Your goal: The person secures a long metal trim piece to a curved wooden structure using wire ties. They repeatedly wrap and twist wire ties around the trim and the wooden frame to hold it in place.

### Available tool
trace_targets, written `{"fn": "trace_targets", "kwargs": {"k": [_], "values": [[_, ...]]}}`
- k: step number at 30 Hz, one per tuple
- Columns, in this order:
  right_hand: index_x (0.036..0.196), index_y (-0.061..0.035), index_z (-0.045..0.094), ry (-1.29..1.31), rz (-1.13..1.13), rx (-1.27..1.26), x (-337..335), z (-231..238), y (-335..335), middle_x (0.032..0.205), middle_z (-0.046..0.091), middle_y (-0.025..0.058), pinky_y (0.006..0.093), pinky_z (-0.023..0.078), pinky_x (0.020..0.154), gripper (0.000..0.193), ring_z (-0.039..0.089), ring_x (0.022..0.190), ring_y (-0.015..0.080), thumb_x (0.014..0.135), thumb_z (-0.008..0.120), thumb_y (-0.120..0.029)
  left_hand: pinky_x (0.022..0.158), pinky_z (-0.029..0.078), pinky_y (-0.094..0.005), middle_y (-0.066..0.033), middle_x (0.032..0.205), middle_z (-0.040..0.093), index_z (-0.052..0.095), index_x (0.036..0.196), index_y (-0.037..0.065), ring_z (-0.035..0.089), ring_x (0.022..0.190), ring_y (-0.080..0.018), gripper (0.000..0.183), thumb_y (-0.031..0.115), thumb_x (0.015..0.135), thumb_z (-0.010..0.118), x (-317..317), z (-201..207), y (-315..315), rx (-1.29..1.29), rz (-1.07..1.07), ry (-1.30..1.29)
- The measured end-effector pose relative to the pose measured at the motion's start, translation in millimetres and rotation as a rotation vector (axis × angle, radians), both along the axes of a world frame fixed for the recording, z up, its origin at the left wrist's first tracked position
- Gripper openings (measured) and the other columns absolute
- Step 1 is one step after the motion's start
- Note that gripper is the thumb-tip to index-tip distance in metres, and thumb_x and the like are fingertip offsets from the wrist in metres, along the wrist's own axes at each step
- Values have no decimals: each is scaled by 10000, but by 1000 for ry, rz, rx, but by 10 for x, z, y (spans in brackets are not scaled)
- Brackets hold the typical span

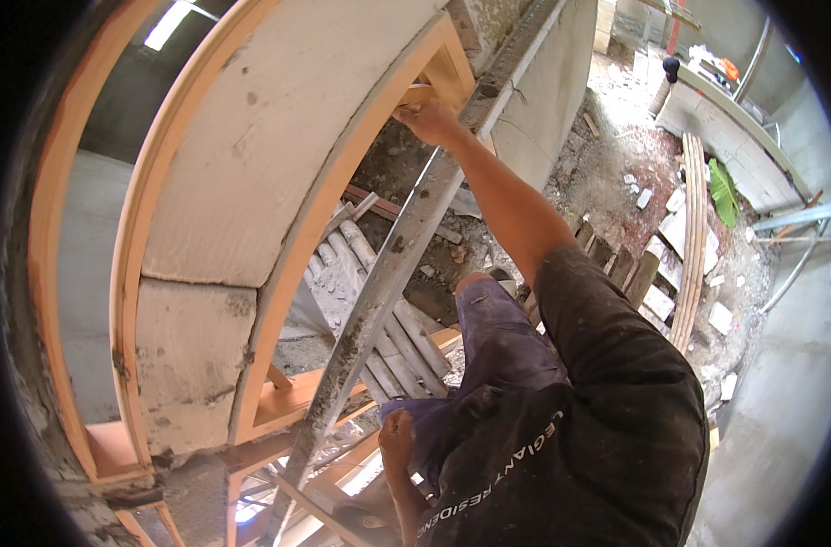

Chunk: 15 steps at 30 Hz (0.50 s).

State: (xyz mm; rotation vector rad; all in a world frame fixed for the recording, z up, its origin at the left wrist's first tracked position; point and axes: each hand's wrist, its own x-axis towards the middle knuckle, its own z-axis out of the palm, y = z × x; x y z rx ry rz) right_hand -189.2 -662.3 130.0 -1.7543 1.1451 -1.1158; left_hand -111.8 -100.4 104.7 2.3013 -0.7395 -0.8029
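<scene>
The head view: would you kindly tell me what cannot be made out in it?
All in the head view:
Right hand: its own back hides most of its fingers, so its grip at the orange-brown wooden frame is unclear.
Left hand: its curled fingers hide anything inside.
Long, dirty grey beam: upper end cut off by the top edge.
Small mixed items at upper right: too small and glare-washed to identify.

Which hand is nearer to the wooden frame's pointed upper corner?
Right. The right hand is just below the frame's upper corner in the picture; the left hand is much lower, beside the trousers.
</scene>
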Motion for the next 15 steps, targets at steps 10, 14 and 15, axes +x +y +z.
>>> {"fn": "trace_targets", "kwargs": {"k": [10, 14, 15], "values": [[1144, -34, 507, -41, -493, 449, -1234, -1349, -276, 1122, 517, 221, 427, 355, 940, 473, 488, 1085, 309, 801, 582, -352, 772, 454, -322, -173, 910, 632, 589, 1018, -34, 602, 850, -231, 358, 269, 834, 545, 46, 65, -121, 159, -9, -9], [1098, -20, 547, -143, -149, 703, -1177, -1736, -308, 1040, 575, 194, 410, 402, 901, 465, 560, 966, 313, 807, 572, -382, 782, 453, -329, -179, 923, 631, 594, 1005, -31, 603, 875, -247, 352, 273, 836, 546, 112, -4, -203, 159, -19, -24], [1076, -25, 567, -265, -90, 790, -1178, -1738, -298, 1001, 592, 182, 408, 421, 876, 449, 579, 917, 315, 803, 575, -381, 784, 453, -330, -181, 926, 631, 596, 1003, -31, 603, 880, -251, 350, 274, 837, 547, 126, -3, -216, 156, -38, -53]]}}
